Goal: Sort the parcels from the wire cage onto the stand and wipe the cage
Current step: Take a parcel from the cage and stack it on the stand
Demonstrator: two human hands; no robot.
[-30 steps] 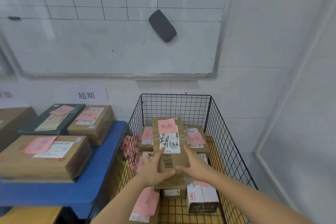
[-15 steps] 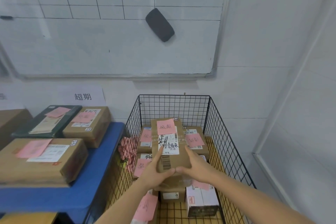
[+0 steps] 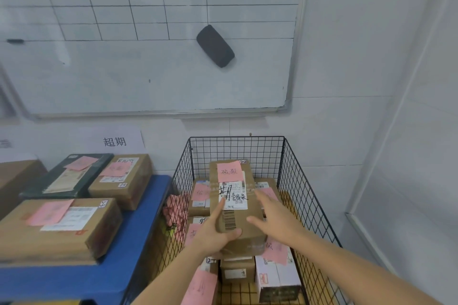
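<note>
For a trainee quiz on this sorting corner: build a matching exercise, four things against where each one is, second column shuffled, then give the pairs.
1 eraser
2 dark green parcel
3 long brown parcel
4 white box

A between the left hand and right hand
B on the whiteboard
C at the back of the blue stand
D low in the wire cage, right side

Pairs: 1-B, 2-C, 3-A, 4-D

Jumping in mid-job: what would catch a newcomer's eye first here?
A brown parcel with a pink note, held between the left hand and right hand over the wire cage at centre. More pink-noted parcels sit on the blue stand to the left, and a dark eraser clings to the whiteboard above.
</note>
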